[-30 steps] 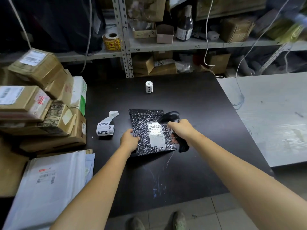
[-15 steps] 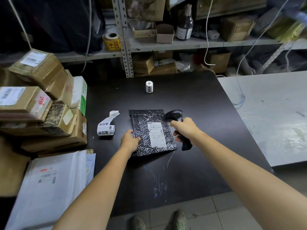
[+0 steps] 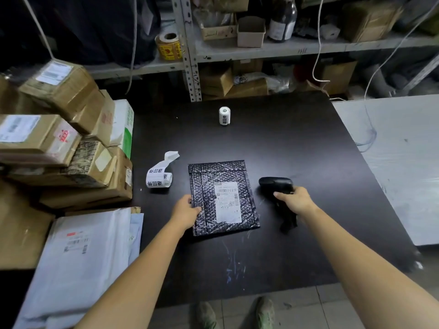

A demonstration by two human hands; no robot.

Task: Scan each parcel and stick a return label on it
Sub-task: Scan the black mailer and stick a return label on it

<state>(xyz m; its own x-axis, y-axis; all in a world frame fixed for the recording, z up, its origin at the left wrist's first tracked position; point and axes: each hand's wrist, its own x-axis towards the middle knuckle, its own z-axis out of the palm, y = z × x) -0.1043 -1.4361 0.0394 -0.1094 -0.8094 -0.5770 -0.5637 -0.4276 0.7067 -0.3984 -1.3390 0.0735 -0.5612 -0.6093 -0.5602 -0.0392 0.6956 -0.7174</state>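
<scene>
A black bubble mailer (image 3: 206, 198) with a white shipping label lies flat in the middle of the dark table (image 3: 285, 143). My left hand (image 3: 186, 213) grips the mailer's left edge near its lower corner. My right hand (image 3: 297, 201) grips a black handheld barcode scanner (image 3: 276, 185) just right of the mailer, its head pointing left. A partly unrolled roll of return labels (image 3: 159, 178) lies left of the mailer. A second, smaller label roll (image 3: 224, 115) stands upright farther back.
Brown cardboard parcels (image 3: 59, 143) are stacked along the left edge, with white poly mailers (image 3: 78, 262) in front of them. A pale table (image 3: 399, 157) adjoins on the right. Metal shelving (image 3: 190, 58) with boxes, a bottle and tape stands behind.
My right hand has drawn the scanner away to the right, off the mailer's label and lower toward the table. My left hand still grips the mailer's edge.
</scene>
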